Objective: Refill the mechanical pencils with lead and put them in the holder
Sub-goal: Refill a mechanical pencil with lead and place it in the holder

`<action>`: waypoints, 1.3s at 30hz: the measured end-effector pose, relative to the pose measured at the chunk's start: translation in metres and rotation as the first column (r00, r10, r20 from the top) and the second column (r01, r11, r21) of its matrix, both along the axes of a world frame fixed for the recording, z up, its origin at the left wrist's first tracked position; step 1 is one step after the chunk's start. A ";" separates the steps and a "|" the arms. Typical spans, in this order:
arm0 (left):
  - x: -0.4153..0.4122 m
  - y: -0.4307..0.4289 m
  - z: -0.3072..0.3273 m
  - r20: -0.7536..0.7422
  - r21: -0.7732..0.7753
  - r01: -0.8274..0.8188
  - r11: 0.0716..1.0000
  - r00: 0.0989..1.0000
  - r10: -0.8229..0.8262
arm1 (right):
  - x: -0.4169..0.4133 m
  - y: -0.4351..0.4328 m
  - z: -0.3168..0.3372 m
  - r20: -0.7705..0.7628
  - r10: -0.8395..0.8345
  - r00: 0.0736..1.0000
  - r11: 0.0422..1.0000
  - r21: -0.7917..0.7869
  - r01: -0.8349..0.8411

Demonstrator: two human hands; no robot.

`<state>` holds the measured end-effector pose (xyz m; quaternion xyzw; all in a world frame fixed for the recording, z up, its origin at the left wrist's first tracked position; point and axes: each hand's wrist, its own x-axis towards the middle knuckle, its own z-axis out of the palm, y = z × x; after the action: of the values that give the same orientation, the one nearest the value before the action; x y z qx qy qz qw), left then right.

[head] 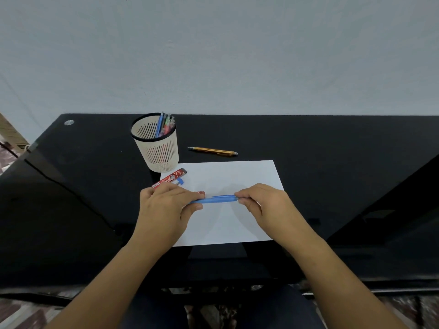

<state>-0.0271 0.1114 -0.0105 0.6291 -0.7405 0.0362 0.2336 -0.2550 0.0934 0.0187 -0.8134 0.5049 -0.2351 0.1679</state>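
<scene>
Above the white paper (228,176), left hand (164,207) and right hand (261,201) each pinch the blue pencil (213,199) level, probably to uncap it.

Blue pencil (215,200), orange pencil (212,151), cream slotted black-rimmed holder (158,150), red lead case (169,179), white paper (234,224), black desk (332,162)

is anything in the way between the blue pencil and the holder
Nothing really blocks it. Only the red lead case lies flat between the blue pencil and the holder, likely low enough to lift over.
</scene>
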 end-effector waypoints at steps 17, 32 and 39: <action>0.001 -0.002 0.003 0.000 -0.011 -0.077 0.997 0.997 0.077 | -0.011 -0.014 -0.005 -0.258 -0.072 0.964 0.972 0.200 0.127; -0.003 -0.001 -0.003 0.010 -0.002 -0.073 0.997 0.997 0.073 | -0.007 -0.009 -0.018 -0.076 -0.056 0.996 0.997 -0.059 0.051; -0.004 0.000 -0.001 0.003 0.014 -0.073 0.997 0.997 0.073 | -0.003 -0.008 -0.018 0.009 -0.032 0.999 0.994 -0.105 0.033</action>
<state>-0.0315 0.1115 -0.0119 0.6574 -0.7175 0.0403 0.2269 -0.2575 0.0851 0.0004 -0.8120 0.5042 -0.2670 0.1228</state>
